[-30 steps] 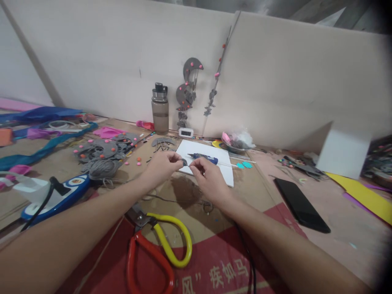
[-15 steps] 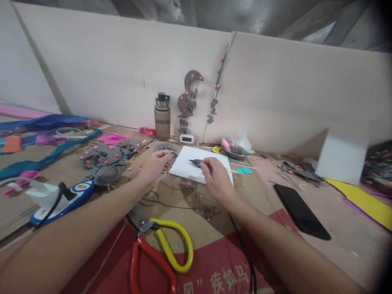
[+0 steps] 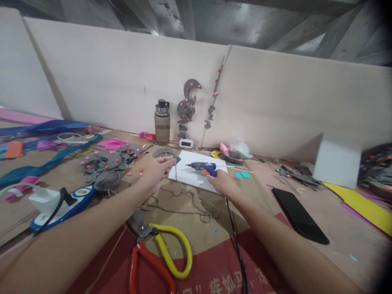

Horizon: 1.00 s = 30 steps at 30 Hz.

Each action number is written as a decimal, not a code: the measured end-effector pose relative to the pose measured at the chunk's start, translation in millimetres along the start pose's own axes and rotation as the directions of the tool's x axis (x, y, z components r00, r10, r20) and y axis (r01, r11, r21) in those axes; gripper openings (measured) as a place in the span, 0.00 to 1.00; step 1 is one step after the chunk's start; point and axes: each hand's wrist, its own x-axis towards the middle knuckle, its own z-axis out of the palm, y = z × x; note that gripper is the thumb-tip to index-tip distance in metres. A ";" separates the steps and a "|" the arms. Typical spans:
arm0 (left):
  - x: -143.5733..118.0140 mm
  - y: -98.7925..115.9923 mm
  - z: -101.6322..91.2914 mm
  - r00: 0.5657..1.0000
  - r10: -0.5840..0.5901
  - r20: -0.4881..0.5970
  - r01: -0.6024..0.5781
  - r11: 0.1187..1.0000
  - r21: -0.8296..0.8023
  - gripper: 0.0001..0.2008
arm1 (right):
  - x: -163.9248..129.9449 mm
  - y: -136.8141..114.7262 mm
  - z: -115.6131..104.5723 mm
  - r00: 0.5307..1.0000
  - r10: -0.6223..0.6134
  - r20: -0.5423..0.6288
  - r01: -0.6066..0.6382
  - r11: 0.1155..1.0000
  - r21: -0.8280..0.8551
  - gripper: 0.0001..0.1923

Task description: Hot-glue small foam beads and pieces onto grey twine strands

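My right hand grips the glue gun, rear partly hidden, over the white board; my left hand's fingers pinch a small dark piece, shape unclear.

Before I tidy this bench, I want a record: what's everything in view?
Glue gun: one, blue, in right hand
Small piece: one, dark, in left hand
Board: one, white, beneath glue gun
Cord: count unclear, grey, centre
Scissors: one, red-yellow, front
Phone: one, black, right
Bottle: one, grey, back
Display: one, white, beside bottle
Ornaments: two, grey, on back wall
Yarn ball: one, grey, left
Cut-outs: several, grey, behind yarn ball
Power strip: one, blue and white, left
Scraps: two, turquoise, right of board
Dish: one, silvery, back right
Sheet: one, yellow, right
Panel: one, white, right
Band: one, teal, left
Cable: one, black, front
Hands: two, bare, centre
Arms: two, bare, front
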 end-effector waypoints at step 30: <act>0.4 6.4 -0.2 0.997 -0.074 -0.027 0.069 0.986 -0.150 0.10 | -45.2 -30.0 0.0 0.812 -0.479 -0.333 0.582 0.706 0.405 0.16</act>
